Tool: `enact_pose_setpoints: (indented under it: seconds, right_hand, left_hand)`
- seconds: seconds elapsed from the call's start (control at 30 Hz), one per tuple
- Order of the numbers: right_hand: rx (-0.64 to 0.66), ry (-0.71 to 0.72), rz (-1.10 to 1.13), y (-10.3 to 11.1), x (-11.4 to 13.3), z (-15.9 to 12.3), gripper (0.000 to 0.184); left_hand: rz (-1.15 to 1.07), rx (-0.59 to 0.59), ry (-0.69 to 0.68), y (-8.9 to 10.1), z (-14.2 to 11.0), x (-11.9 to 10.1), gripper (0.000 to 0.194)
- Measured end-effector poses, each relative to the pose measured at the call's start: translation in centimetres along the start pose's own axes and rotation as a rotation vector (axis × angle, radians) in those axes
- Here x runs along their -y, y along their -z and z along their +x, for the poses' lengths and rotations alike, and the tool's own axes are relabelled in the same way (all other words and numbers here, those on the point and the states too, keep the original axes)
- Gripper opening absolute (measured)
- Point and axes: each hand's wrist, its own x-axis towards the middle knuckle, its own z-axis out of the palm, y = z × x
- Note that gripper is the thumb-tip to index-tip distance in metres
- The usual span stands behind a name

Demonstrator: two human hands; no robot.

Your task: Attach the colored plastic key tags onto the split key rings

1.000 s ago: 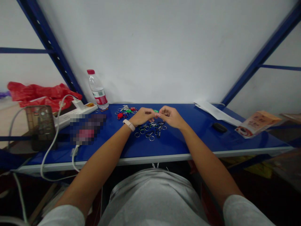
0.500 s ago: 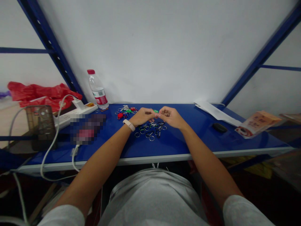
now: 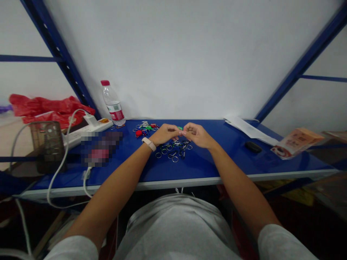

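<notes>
Fingers of the left hand point(image 3: 165, 133) and right hand point(image 3: 197, 135) pinch narrow, tips meeting, probably for fine control, contents indeterminable; green piece point(image 3: 180, 128) shows between them, metal rings and clips point(image 3: 177, 143) lying nearer the body, within easy reach.

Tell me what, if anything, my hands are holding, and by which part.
A small green item appears pinched in the fingertips of the left hand and right hand; the fingers hide which part they grip.

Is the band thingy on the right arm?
No, the pale band is around the wrist of the left hand, and the right hand has no band at its wrist.
</notes>
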Motion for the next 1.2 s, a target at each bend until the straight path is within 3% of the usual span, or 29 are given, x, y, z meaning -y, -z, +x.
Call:
enact_pose_setpoints:
  seconds: [0.37, 0.7, 0.9, 1.2]
  right_hand:
    - [-0.11, 0.014, -0.032, 0.4, -0.9, 0.4, 0.043]
    - [-0.091, 0.053, -0.215, 0.1, -1.0, 0.2, 0.028]
    - [-0.163, 0.091, -0.231, 0.4, -1.2, 0.3, 0.028]
    - [-0.105, 0.128, -0.284, 0.2, -0.5, 0.1, 0.026]
  left_hand:
    - [-0.005, -0.005, 0.009, 0.2, 0.0, 0.2, 0.03]
    - [-0.115, 0.015, -0.025, 0.1, 0.1, 0.4, 0.029]
    - [-0.107, -0.064, -0.046, 0.3, 0.5, 1.0, 0.022]
    - [-0.066, -0.092, -0.047, 0.3, 0.4, 0.8, 0.019]
